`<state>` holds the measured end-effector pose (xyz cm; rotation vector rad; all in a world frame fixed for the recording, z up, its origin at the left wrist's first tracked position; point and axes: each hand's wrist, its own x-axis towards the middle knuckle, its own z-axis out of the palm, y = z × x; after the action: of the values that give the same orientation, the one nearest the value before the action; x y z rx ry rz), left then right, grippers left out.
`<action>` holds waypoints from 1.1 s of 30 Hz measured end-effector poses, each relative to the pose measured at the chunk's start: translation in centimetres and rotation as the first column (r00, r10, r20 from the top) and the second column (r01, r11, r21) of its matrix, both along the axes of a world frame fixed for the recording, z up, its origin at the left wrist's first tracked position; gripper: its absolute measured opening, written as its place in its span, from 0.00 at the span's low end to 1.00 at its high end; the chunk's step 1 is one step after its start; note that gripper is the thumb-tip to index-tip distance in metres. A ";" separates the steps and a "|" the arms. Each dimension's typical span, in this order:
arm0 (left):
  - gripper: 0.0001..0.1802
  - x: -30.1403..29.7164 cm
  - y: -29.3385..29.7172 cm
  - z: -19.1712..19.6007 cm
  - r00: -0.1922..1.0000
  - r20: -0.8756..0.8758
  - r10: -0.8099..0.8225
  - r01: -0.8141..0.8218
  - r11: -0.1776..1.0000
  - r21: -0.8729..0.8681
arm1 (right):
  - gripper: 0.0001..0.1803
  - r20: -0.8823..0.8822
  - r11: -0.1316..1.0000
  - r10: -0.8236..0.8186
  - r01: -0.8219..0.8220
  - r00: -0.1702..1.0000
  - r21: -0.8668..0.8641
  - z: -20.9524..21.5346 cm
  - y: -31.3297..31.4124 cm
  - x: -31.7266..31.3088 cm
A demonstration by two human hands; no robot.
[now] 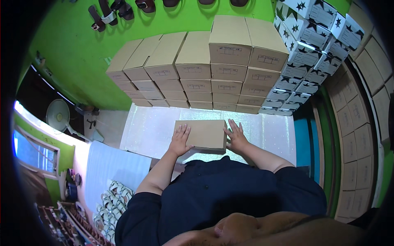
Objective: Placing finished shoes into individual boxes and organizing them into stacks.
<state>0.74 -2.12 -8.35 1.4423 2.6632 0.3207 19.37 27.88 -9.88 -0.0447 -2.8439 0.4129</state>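
Observation:
A closed brown cardboard box [206,133] lies flat on the glittery white table [141,129] in front of me. My left hand [179,140] rests on the left end of its lid, with the fingers stretched out and pointing away from me. At the right end, my right hand [237,136] is held with its fingers spread, the fingertips against or very near the box's side. Neither hand wraps round the box. Whatever is inside it is hidden by the lid.
Stacked brown boxes [229,55] line the table's back, with star-patterned white boxes [305,53] at the right. Sandals [108,17] hang on the green wall. To the left are a fan [58,115], a pale blue covered surface [117,162] and a pile of white sandals [113,205].

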 end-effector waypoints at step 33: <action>0.66 8.4 -12.1 3.9 0.870 -0.129 -0.475 0.458 0.683 0.569 | 0.62 -0.190 0.979 -0.199 0.202 0.961 -0.005 7.9 -25.6 9.0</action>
<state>9.15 -14.26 -4.49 2.1890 2.1192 1.1730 28.39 2.33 -2.00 -0.2741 -2.6212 0.3340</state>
